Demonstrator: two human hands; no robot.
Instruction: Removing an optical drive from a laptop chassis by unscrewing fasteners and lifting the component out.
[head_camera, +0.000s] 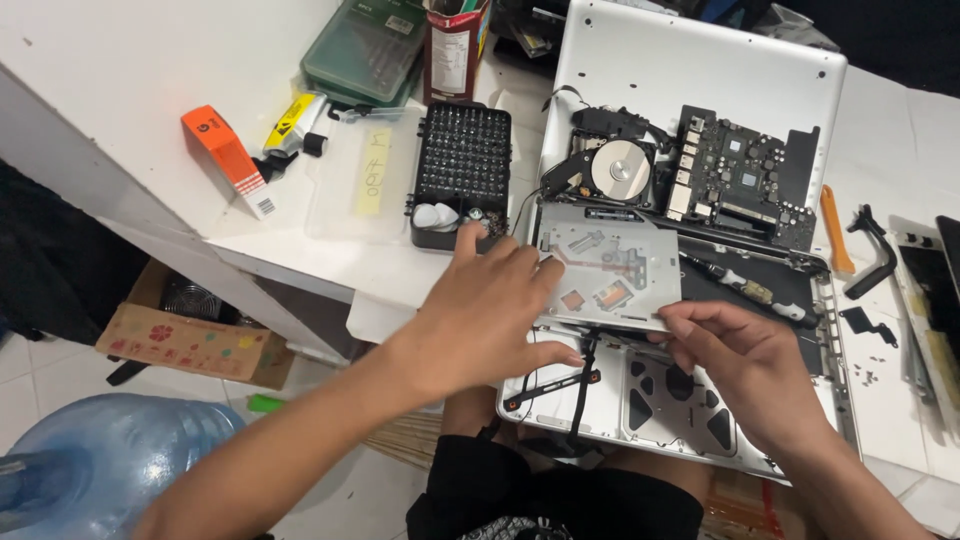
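Observation:
An opened white laptop (700, 70) lies upside down on the white table, its circuit board (745, 180) and round fan (620, 168) exposed. A flat silver optical drive (610, 262) rests over the middle of the case. My left hand (485, 315) lies spread on the drive's left edge. My right hand (735, 355) pinches the drive's lower right corner with its fingertips. Below the drive, black cables (583, 380) and the underside of the trackpad (680, 395) show.
A black tray of screwdriver bits (462, 165) stands left of the laptop beside its clear lid (365, 180). An orange box (230, 160), a green case (365, 50), an orange pry tool (835, 230) and black brackets (875, 250) lie around. A water jug (110, 460) and cardboard box (185, 340) sit on the floor.

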